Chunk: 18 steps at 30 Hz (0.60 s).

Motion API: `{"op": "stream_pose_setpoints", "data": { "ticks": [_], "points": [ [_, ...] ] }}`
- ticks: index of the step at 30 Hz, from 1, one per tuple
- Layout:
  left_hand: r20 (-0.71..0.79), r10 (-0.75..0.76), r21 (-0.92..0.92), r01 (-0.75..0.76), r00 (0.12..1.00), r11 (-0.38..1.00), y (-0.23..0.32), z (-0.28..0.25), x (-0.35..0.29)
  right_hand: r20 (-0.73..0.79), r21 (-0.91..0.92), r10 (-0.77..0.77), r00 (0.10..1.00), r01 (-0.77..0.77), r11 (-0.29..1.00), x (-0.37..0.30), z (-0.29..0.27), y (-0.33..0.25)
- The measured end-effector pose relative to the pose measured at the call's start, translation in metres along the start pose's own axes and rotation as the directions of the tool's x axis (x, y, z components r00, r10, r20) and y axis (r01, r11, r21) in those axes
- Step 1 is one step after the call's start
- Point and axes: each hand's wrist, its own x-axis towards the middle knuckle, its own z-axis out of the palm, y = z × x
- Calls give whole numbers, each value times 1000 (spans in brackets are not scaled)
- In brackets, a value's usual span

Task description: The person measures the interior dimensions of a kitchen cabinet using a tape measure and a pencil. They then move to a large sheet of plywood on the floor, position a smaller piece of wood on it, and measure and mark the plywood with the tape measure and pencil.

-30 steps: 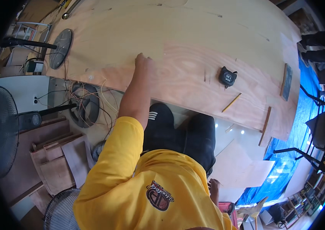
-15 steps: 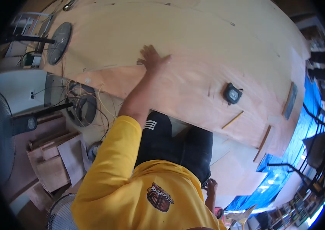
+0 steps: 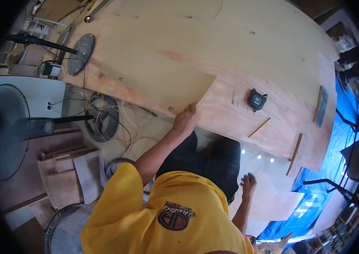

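Observation:
My left hand (image 3: 185,120) is closed on the near edge of a thin tan sheet (image 3: 169,80) at the table's front edge. One pointed corner of the sheet reaches over the pinkish plywood (image 3: 224,110), close to my fingers. Low at my right side, away from the table, my right hand (image 3: 248,185) is curled with a thin, slender thing sticking up from it; its kind is too small to tell. A dark tape measure (image 3: 256,100) and a yellow pencil (image 3: 259,127) lie on the plywood to the right of the sheet.
Right of the pencil lie a wood strip (image 3: 296,155) and a dark flat bar (image 3: 320,106). A round stand base (image 3: 81,54) rests at the table's left end. Fans (image 3: 8,127), tangled cords (image 3: 111,122) and stacked boards (image 3: 65,178) occupy the left. Blue tarp (image 3: 332,163) covers floor at right.
My left hand has moved from lying spread on the sheet to gripping its near edge. The sheet's corner now shows, swung toward me. My right hand has moved up and forward.

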Motion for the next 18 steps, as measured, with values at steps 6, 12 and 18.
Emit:
{"op": "stream_pose_setpoints", "data": {
  "ticks": [6,12,18],
  "points": [
    [-200,394,41,-394,897,918,62,-79,-89,332,566,-397,856,157,810,-70,62,-189],
    [2,516,20,-516,857,856,117,-38,-177,354,38,-385,853,398,917,-86,73,-213],
    [-128,668,-375,-659,733,652,161,-83,-211,-39,266,-866,499,840,473,-161,-47,-180]
  ]
}}
